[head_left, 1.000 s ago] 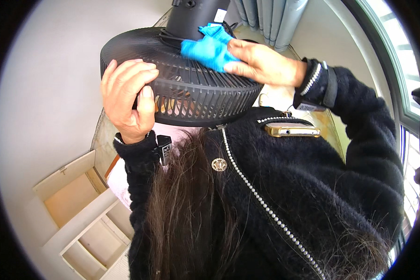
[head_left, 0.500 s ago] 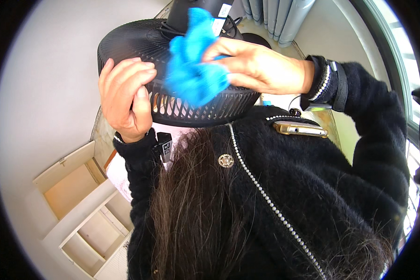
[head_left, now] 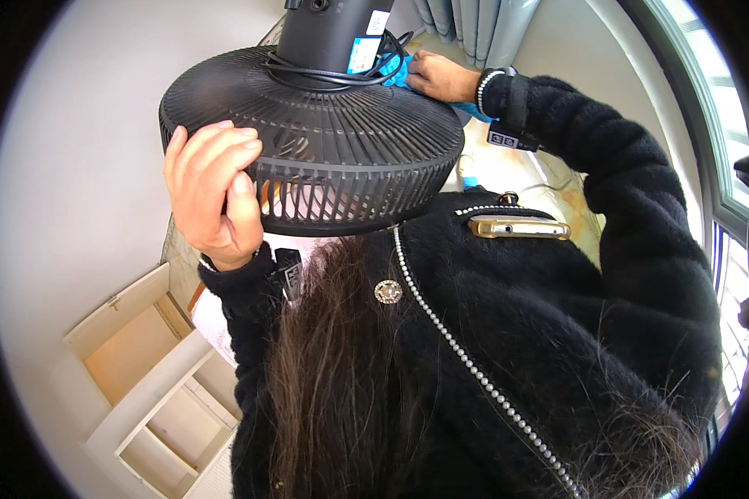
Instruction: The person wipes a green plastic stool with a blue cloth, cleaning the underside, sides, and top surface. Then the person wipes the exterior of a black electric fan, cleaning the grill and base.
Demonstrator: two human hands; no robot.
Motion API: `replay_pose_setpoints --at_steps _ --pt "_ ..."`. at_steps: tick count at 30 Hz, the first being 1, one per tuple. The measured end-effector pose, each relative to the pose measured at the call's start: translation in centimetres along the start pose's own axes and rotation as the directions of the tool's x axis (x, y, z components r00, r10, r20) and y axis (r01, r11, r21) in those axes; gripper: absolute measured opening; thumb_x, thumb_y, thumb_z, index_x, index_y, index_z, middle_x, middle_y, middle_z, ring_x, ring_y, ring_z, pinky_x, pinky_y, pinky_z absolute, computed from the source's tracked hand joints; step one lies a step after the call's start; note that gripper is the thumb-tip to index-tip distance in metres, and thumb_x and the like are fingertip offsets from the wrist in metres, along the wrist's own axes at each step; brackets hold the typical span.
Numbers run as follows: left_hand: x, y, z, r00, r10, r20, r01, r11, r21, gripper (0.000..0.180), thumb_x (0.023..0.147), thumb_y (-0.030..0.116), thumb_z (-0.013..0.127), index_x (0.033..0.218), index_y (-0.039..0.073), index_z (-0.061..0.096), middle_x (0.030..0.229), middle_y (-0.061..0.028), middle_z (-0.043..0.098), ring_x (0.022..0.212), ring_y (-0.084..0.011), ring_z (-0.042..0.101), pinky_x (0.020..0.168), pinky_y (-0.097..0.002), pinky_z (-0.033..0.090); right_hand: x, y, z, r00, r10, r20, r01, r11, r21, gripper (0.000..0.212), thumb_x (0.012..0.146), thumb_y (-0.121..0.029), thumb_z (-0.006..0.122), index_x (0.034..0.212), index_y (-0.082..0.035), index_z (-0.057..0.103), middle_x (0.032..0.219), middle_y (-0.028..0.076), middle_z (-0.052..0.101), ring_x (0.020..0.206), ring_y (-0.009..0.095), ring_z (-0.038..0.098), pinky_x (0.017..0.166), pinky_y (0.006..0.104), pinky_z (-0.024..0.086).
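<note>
A black electric fan point(head_left: 349, 133) with a slatted round guard fills the upper middle, its motor housing pointing up and away. My left hand point(head_left: 216, 187) grips the left rim of the guard, thumb on the side facing me and fingers curled over the edge. At the far right of the fan, my right hand point(head_left: 443, 76) is closed on a bright blue cloth point(head_left: 398, 70), pressed close to the housing. Part of the cloth is hidden behind the hand and the fan. A black power cord point(head_left: 333, 81) loops round the base of the housing.
A gold-edged phone point(head_left: 520, 228) rests against the chest of my black sweater. Pale open drawers or boxes point(head_left: 175, 424) stand at the lower left. Grey curtains point(head_left: 483, 29) hang at the top, and a window point(head_left: 724, 125) runs along the right.
My right hand has carried the blue cloth from the front of the guard away to the far right, beside the housing. The fan has shifted slightly left and more of it shows.
</note>
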State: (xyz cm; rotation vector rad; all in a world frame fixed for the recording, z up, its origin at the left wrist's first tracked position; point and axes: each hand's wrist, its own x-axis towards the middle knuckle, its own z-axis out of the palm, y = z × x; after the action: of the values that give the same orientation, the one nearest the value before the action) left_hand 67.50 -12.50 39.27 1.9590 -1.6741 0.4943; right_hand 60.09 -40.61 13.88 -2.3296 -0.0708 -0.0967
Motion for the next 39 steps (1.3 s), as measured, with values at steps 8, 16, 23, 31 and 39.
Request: replay_pose_setpoints --at_steps 8,16,23,31,39 --pt "-0.4 -1.0 0.1 0.998 -0.047 -0.047 0.048 0.999 0.006 0.021 0.081 0.004 0.055 0.093 0.004 0.072 0.095 -0.009 0.074 0.101 -0.0292 0.069 0.109 -0.0491 0.037 -2.9 -6.8 -5.2 0.969 -0.177 0.172 0.126 0.953 0.275 0.029 0.103 -0.025 0.055 0.094 0.002 0.059 0.093 0.014 0.056 0.097 0.029 0.049 0.091 0.043 0.041" --pt "-2.2 -1.6 0.2 0.997 -0.047 -0.055 0.048 0.999 0.021 0.021 0.081 0.004 0.055 0.093 0.006 0.072 0.096 -0.008 0.074 0.101 -0.028 0.069 0.108 -0.0477 0.039 -7.0 -11.2 -5.3 0.949 -0.312 -0.033 0.295 0.849 0.438 0.037 0.106 -0.031 0.049 0.098 0.003 0.057 0.097 0.013 0.048 0.096 0.027 0.052 0.089 0.0408 0.043" --pt "-2.5 -1.0 0.5 0.998 -0.001 -0.065 0.004 0.999 0.043 0.019 0.082 0.006 0.056 0.092 0.006 0.072 0.094 -0.0068 0.074 0.1 -0.0268 0.069 0.106 -0.0469 0.041 -7.8 -8.7 -3.8 0.987 0.06 0.15 -0.103 0.948 0.3 0.027 0.105 -0.023 0.051 0.105 0.003 0.058 0.094 0.014 0.049 0.089 0.029 0.054 0.082 0.0396 0.045" --pt "-2.3 -3.3 1.8 0.989 0.025 -0.146 -0.021 0.999 0.03 0.018 0.082 0.006 0.058 0.092 0.009 0.073 0.094 -0.0054 0.074 0.098 -0.0244 0.07 0.104 -0.0463 0.043 -5.4 -18.0 -7.3 0.928 -0.36 -0.096 0.372 0.884 0.282 0.042 0.094 -0.015 0.056 0.132 0.004 0.056 0.103 0.02 0.057 0.101 0.035 0.059 0.092 0.0414 0.047" --pt "0.8 -1.4 6.0 0.918 -0.21 -0.336 0.133 0.962 -0.238 0.031 0.095 0.024 0.056 0.113 0.001 0.066 0.11 -0.0156 0.071 0.103 -0.0325 0.069 0.1 -0.0441 0.048 -2.8 -23.4 -11.6 0.891 -0.413 -0.19 0.436 0.894 0.101 0.063 0.095 -0.018 0.066 0.15 -0.006 0.039 0.123 0.018 0.06 0.111 0.03 0.063 0.097 0.0392 0.051"
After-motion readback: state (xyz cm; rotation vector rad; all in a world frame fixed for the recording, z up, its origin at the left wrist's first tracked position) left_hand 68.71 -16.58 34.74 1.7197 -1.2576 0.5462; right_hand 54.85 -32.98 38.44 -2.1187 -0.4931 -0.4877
